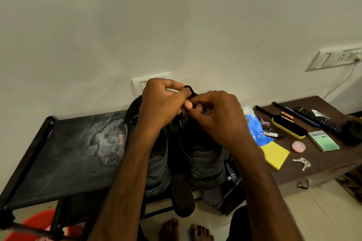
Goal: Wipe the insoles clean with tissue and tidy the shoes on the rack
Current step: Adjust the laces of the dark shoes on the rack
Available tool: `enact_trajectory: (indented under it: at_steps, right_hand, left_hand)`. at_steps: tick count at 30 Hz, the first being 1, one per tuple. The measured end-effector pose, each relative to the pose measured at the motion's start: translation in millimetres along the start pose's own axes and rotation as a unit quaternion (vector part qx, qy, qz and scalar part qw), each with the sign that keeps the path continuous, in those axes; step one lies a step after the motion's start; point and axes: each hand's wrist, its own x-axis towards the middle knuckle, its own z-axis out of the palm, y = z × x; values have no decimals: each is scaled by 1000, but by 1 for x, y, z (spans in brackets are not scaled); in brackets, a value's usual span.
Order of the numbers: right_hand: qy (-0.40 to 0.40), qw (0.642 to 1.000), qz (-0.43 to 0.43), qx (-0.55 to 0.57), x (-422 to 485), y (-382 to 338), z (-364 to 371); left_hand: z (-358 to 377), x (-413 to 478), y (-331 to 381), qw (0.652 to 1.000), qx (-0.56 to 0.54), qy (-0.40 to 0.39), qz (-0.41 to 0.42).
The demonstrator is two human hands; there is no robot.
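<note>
Pinching fingers: the left fingertips (187, 103) and the curled right fingers (203, 108) meet on a black lace (191, 90), each nipping a part of it; we see a loop of it rise above them.
Hands: our left hand (162, 101) and right hand (217, 115) are held close together, above the far ends of the shoes.
Right shoe (205, 160): dark, on the right end of the rack (68, 152), long axis front to back, toe to the wall, heel hanging past the front edge.
Left shoe (156, 160): touching distance beside it, lying the same way.
Insole (182, 191): dark, between the two shoes, parallel to them, its near end beyond the rack's front edge.
In the way: our forearms cross both shoes, and the hands hide the toes, so we cannot tell which shoe the lace belongs to.
Rack top: dark fabric, with a pale dusty stain left of the shoes.
Side table (323, 166): just right of the rack; near its left edge a blue packet (252, 123), polish tin (264, 123) and yellow cloth (275, 154); further in a brush (290, 128), marker (272, 134), pink dish (298, 146), green box (323, 141) and keys (302, 162); a remote (317, 118) along the back edge.
Floor: our bare feet (170, 229), and an orange tub (39, 223) under the rack's left corner.
</note>
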Motion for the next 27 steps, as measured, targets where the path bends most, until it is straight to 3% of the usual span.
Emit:
enact_trajectory:
  at_steps: [9, 13, 15, 21, 23, 25, 27]
  right_hand:
    - [-12, 992, 49, 116, -2, 12, -17]
    - [-7, 958, 130, 255, 1, 14, -19]
    - [21, 927, 177, 329, 2, 7, -24]
    - [137, 850, 214, 461, 2, 6, -41]
    - [167, 856, 216, 438, 1, 10, -40]
    - [158, 903, 216, 337, 0, 19, -34]
    - [100, 951, 214, 198, -2, 29, -24]
  left_hand:
    - [-16, 9, -8, 995, 73, 69, -11]
    - [-24, 9, -3, 981, -145, 18, -126]
    - [-31, 8, -1, 967, -220, 11, -130]
    - [-58, 14, -10, 925, -345, 131, -89]
    - [-66, 13, -10, 938, -295, 160, -91]
    - [-67, 16, -17, 969, -159, 148, -114]
    - [-63, 19, -25, 985, -26, 114, -126]
